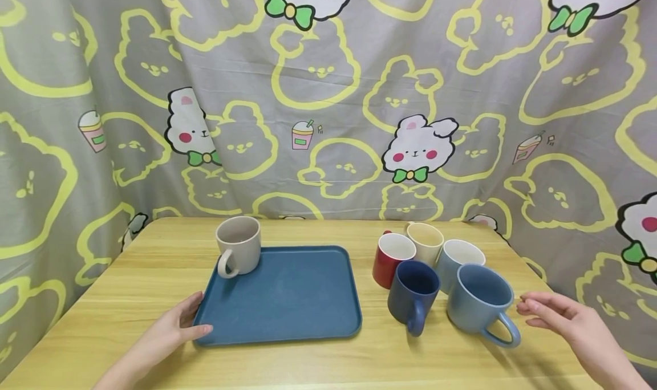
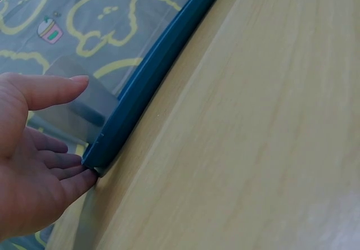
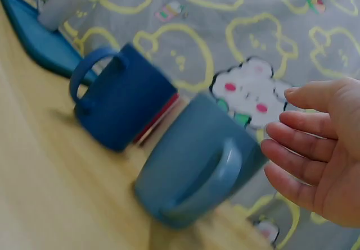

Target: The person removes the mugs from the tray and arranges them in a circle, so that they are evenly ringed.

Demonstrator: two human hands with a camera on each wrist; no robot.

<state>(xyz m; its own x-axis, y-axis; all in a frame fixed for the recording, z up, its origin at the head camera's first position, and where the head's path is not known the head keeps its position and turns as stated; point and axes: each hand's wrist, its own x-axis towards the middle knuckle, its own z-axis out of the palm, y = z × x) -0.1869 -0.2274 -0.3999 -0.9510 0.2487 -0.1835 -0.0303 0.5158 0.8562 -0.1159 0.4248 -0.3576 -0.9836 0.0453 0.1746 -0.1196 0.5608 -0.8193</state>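
A blue tray (image 1: 287,299) lies on the table, with a beige mug (image 1: 240,244) standing at its back left corner. My left hand (image 1: 171,327) is at the tray's left edge. In the left wrist view its fingertips (image 2: 79,174) touch the tray's rim, while the thumb (image 2: 59,91) stays raised above it. My right hand (image 1: 570,321) hovers just right of a light blue mug (image 1: 479,299), fingers extended and holding nothing. Left of that mug stands a dark blue mug (image 1: 413,293), its handle toward me.
Behind the two blue mugs are a red mug (image 1: 386,261), a cream mug (image 1: 425,243) and a pale blue mug (image 1: 459,259), packed close together. The wooden table (image 1: 287,364) ends at a patterned curtain (image 1: 339,122) along the back and sides.
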